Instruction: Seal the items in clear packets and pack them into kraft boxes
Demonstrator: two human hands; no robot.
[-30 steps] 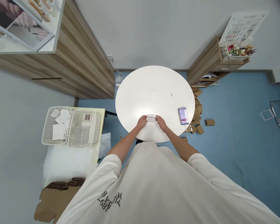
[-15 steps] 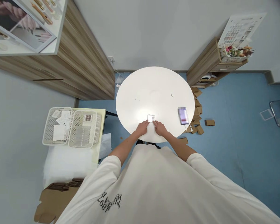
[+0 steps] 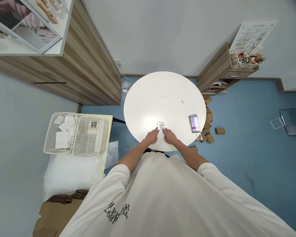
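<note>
A small clear plastic case with rows of pinkish pieces in it, too small to make out, lies near the front of the round white table. My left hand grips its near left corner, the fingertips pressed to the edge. At the near right corner my right hand does the same. Both hands rest low over the table, palms down, and the thumbs are hard to make out. To the right on the same table lies a purple phone-like object, blurred out, with a white cable at its lower end.
Left of me, a side table bears two white baskets, one with paper cards, the other with clear cases. Flattened cardboard lies below. Small brown boxes are heaped on the floor right of the round table.
Both hands have moved from the case's sides to its near corners. The case tilted and caught the light half a second ago; now its pinkish contents show again.
</note>
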